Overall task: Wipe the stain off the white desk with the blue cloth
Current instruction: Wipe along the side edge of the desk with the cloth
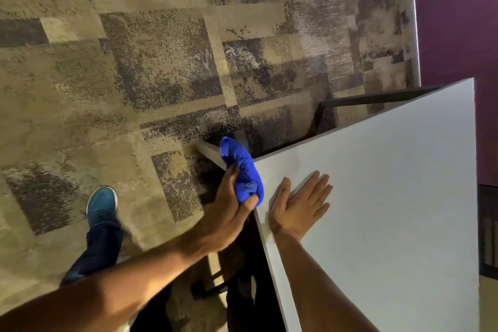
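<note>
Left hand (229,213) around blue cloth (244,170)

One blue cloth (242,170), bunched, at the near left corner of the desk. One white desk (390,197) on the right. Two hands: the left hand (229,213) gripping the cloth, the right hand (299,205) flat on the desk. One blue shoe (102,207) on the carpet, near left.

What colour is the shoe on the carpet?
Blue with a white sole edge; the shoe shows in the head view.
</note>
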### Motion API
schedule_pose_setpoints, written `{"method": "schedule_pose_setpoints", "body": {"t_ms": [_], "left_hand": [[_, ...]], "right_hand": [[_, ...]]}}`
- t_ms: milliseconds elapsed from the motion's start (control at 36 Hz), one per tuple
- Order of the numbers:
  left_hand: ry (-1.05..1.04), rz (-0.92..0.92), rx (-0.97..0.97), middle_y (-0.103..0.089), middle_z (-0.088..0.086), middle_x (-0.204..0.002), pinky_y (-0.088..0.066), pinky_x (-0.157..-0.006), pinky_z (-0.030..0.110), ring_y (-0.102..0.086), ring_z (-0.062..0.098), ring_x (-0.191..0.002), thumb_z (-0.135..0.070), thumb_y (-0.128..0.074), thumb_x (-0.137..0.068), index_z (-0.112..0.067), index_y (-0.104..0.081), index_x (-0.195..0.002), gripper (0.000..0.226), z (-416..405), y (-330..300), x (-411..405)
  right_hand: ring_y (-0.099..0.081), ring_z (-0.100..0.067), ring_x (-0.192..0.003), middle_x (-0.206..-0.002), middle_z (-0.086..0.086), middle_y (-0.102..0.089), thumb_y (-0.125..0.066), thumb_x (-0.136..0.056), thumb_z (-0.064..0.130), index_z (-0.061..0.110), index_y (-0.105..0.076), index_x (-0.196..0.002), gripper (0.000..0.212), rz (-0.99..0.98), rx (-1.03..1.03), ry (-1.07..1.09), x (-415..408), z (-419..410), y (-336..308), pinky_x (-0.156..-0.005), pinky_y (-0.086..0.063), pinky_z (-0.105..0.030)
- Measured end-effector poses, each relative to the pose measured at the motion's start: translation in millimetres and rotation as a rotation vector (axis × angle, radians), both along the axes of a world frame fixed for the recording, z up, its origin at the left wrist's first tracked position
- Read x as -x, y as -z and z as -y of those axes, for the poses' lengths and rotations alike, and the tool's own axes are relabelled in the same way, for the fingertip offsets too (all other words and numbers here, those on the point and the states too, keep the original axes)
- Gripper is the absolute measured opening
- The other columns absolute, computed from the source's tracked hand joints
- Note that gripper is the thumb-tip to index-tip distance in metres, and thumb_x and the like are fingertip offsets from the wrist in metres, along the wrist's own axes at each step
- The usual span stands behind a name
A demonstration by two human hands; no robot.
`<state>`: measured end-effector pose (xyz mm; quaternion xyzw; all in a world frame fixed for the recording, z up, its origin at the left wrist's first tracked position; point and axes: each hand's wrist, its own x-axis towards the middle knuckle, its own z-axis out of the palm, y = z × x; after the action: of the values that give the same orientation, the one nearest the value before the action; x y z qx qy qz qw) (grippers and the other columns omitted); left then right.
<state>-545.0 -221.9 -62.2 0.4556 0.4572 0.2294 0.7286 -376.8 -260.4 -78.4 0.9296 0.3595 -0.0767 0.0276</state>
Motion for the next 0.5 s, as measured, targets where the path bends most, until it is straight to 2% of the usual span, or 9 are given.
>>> {"method": "schedule_pose_setpoints", "body": {"t_ms": [28, 83, 139, 194, 250, 417, 500], "left_hand": [[-0.064, -0.051, 0.051, -0.020, 0.003, -0.155, -0.022, -0.115, 0.016, -0.026, 0.003, -0.139, -0.035, -0.051, -0.094, -0.020, -0.010, -0.151, 0.071, 4.9, -0.2, -11.8], [-0.213, -0.161, 0.064, -0.019, 0.012, -0.152, -0.017, -0.112, 0.010, -0.024, 0.006, -0.134, -0.024, -0.060, -0.091, -0.004, -0.015, -0.150, 0.076, 6.7, -4.2, -34.5], [-0.349, -0.224, -0.048, -0.027, 0.019, -0.145, -0.025, -0.112, 0.022, -0.031, 0.019, -0.130, -0.027, -0.062, -0.087, 0.004, -0.026, -0.142, 0.073, 5.6, -6.6, -50.1], [-0.446, -0.244, -0.107, -0.034, 0.023, -0.139, -0.033, -0.109, 0.038, -0.039, 0.028, -0.125, -0.031, -0.059, -0.087, 0.003, -0.033, -0.137, 0.066, 3.7, -6.9, -58.1], [-0.489, -0.256, -0.130, -0.040, 0.022, -0.133, -0.039, -0.105, 0.048, -0.044, 0.035, -0.120, -0.029, -0.056, -0.088, 0.002, -0.038, -0.133, 0.058, 0.8, -3.9, -60.1], [-0.263, -0.356, -0.332, -0.056, 0.011, -0.118, -0.041, -0.090, 0.034, -0.047, 0.025, -0.101, -0.032, -0.050, -0.091, -0.006, -0.053, -0.116, 0.036, -21.4, 12.2, -44.8], [-0.127, -0.401, -0.459, -0.058, 0.007, -0.105, -0.046, -0.082, 0.040, -0.049, 0.024, -0.093, -0.030, -0.053, -0.092, -0.008, -0.056, -0.109, 0.028, -36.8, 14.6, -35.1]], "right_hand": [[0.007, -0.022, -0.153, -0.168, -0.002, 0.001, -0.004, -0.092, 0.071, 0.021, -0.007, -0.159, 0.084, 0.001, -0.009, 0.002, -1.2, 0.7, 1.0, -0.122, -0.005, -0.055], [0.005, -0.023, -0.154, -0.168, -0.003, -0.002, -0.007, -0.093, 0.070, 0.019, -0.009, -0.159, 0.084, 0.003, -0.017, -0.001, -3.4, 1.2, 2.5, -0.121, -0.006, -0.056], [0.005, -0.022, -0.154, -0.168, -0.003, -0.002, -0.007, -0.093, 0.070, 0.019, -0.009, -0.159, 0.083, 0.011, -0.013, -0.003, -4.0, 1.0, 3.5, -0.122, -0.006, -0.055], [0.006, -0.022, -0.153, -0.168, -0.003, -0.001, -0.006, -0.094, 0.070, 0.020, -0.008, -0.159, 0.082, 0.018, -0.008, -0.009, -3.9, 1.1, 4.0, -0.122, -0.005, -0.054], [0.006, -0.022, -0.153, -0.168, -0.003, 0.000, -0.005, -0.094, 0.070, 0.019, -0.008, -0.159, 0.083, 0.020, -0.008, -0.016, -4.5, 1.5, 4.5, -0.122, -0.005, -0.054], [0.008, -0.022, -0.153, -0.168, -0.003, 0.001, -0.007, -0.095, 0.068, 0.018, -0.006, -0.159, 0.081, 0.016, -0.009, -0.034, -6.5, 4.4, 7.3, -0.122, -0.004, -0.055], [0.007, -0.023, -0.153, -0.168, -0.004, 0.000, -0.008, -0.095, 0.067, 0.018, -0.007, -0.159, 0.080, 0.018, -0.018, -0.041, -4.6, 4.3, 7.4, -0.122, -0.005, -0.056]]}}
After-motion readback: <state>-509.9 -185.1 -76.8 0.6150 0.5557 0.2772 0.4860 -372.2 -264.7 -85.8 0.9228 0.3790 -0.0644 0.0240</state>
